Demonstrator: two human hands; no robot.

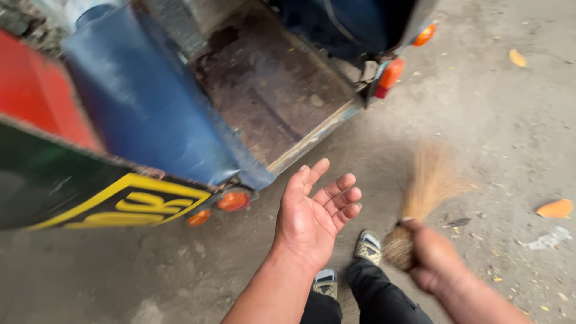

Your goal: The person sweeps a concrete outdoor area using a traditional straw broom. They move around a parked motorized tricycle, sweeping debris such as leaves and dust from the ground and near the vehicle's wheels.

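My left hand (312, 213) is raised palm up with its fingers spread and nothing in it. It hovers just off the rear corner of a small blue vehicle. My right hand (435, 258) is blurred with motion and grips the bound end of a short straw hand broom (423, 189). The bristles fan upward over the concrete ground. Below the hands I see my dark trousers and both sandalled feet (367, 247).
The vehicle's open rear shows a worn brown metal floor (270, 90), a blue side panel (144, 102) and orange lamps (390, 73). A green panel with yellow markings (72, 186) lies at the left. Dry leaves (555, 208) and scraps dot the grey concrete at the right.
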